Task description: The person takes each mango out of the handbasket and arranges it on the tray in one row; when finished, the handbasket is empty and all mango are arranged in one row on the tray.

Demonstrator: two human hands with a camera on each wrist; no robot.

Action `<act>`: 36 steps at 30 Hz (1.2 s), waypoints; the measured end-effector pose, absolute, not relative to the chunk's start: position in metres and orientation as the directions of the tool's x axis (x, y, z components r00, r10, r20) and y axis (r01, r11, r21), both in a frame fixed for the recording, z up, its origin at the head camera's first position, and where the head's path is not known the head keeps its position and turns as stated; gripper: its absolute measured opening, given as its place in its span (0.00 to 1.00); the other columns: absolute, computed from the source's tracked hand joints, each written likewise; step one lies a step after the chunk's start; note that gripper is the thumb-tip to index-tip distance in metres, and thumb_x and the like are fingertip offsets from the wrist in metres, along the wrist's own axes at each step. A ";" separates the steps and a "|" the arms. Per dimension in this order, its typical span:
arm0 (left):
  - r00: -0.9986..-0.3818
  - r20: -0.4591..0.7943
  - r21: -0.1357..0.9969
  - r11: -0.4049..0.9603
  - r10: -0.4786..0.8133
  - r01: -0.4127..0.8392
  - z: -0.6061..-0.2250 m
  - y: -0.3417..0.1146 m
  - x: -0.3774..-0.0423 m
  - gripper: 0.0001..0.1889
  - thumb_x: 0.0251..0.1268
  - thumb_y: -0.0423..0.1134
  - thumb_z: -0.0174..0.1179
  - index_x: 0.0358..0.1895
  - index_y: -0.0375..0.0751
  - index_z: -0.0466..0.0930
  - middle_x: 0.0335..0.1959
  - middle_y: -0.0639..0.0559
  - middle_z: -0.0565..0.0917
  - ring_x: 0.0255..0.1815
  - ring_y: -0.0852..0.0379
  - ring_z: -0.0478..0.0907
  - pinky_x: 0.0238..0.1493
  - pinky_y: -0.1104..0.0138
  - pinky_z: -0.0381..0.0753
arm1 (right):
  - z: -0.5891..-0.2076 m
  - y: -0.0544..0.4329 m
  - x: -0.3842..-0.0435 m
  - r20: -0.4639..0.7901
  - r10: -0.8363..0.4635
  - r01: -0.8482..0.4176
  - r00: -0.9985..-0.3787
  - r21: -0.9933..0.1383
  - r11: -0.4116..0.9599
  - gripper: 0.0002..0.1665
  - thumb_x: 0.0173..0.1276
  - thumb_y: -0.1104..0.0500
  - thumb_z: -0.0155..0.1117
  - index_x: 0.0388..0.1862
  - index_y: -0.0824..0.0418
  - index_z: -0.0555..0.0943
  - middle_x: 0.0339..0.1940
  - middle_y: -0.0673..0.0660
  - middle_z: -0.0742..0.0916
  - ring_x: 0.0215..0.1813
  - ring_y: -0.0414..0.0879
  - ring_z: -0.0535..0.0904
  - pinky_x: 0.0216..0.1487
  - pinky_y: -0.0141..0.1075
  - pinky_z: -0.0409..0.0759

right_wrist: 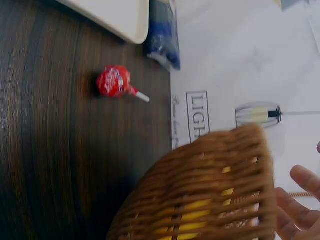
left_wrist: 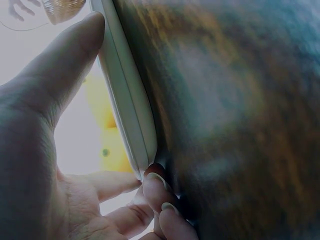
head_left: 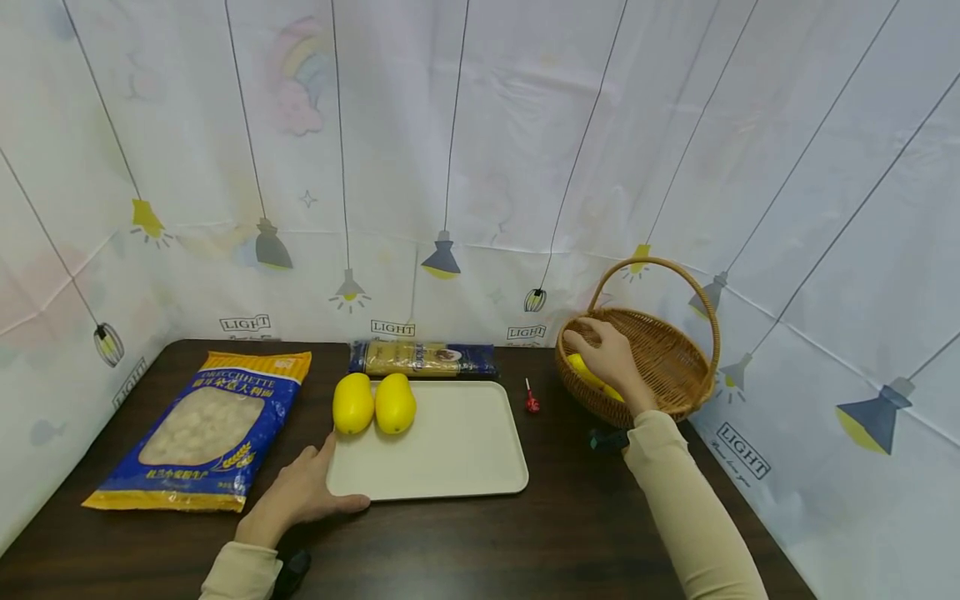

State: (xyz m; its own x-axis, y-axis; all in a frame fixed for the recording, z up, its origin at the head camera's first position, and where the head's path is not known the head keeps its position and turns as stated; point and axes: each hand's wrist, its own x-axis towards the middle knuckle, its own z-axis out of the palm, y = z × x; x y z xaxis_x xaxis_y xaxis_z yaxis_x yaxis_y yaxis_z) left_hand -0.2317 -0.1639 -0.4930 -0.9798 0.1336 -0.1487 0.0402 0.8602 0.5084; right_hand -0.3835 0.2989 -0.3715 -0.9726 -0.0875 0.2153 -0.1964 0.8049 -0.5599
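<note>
My left hand [head_left: 300,492] holds the near left corner of a cream tray [head_left: 450,450], thumb along the front edge and fingers at the left side. In the left wrist view, some fingertips [left_wrist: 157,190] curl at the tray rim [left_wrist: 127,95]. Two smooth oval yellow fruits [head_left: 395,404] lie side by side at the tray's back left. My right hand [head_left: 611,358] hovers at the left of a wicker basket [head_left: 660,350], over more yellow fruit [head_left: 585,369] inside. Its loosely spread fingers [right_wrist: 300,212] show nothing between them in the right wrist view.
A red lollipop [head_left: 532,403] lies between tray and basket. Behind the tray is a long pasta packet [head_left: 420,358]. A large blue and yellow pasta bag [head_left: 202,433] lies at the left. The basket's tall handle [head_left: 712,308] arches up beside a printed cloth backdrop [head_left: 480,167].
</note>
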 end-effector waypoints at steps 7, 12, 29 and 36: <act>-0.980 -0.147 0.503 0.863 0.133 0.042 -0.494 -0.164 -0.232 0.69 0.42 0.72 0.72 0.80 0.34 0.47 0.62 0.29 0.74 0.56 0.36 0.77 0.60 0.36 0.72 | -0.379 0.317 -0.387 0.153 -0.068 -0.143 -0.986 -0.555 0.820 0.45 0.75 0.31 0.47 0.78 0.60 0.64 0.76 0.68 0.69 0.73 0.67 0.67 0.69 0.63 0.69; -0.981 -0.141 0.503 0.863 0.134 0.046 -0.494 -0.165 -0.232 0.69 0.41 0.72 0.72 0.80 0.34 0.47 0.61 0.29 0.74 0.56 0.36 0.77 0.60 0.36 0.71 | -0.389 0.327 -0.390 0.116 -0.048 -0.104 -0.992 -0.539 0.836 0.48 0.75 0.28 0.45 0.78 0.60 0.62 0.79 0.70 0.65 0.78 0.70 0.59 0.73 0.66 0.62; -0.980 -0.149 0.502 0.864 0.130 0.038 -0.492 -0.165 -0.232 0.68 0.42 0.72 0.72 0.80 0.34 0.47 0.62 0.29 0.74 0.56 0.36 0.78 0.60 0.36 0.73 | -0.399 0.340 -0.399 0.038 -0.062 -0.073 -0.997 -0.499 0.864 0.51 0.73 0.27 0.46 0.80 0.61 0.58 0.80 0.71 0.61 0.80 0.72 0.53 0.75 0.68 0.55; -0.981 -0.142 0.499 0.866 0.130 0.042 -0.493 -0.164 -0.231 0.69 0.41 0.72 0.72 0.80 0.35 0.47 0.59 0.31 0.75 0.53 0.39 0.78 0.59 0.37 0.73 | -0.405 0.343 -0.403 -0.066 -0.078 -0.035 -0.995 -0.498 0.866 0.51 0.74 0.28 0.47 0.82 0.60 0.55 0.82 0.72 0.57 0.79 0.74 0.52 0.74 0.68 0.57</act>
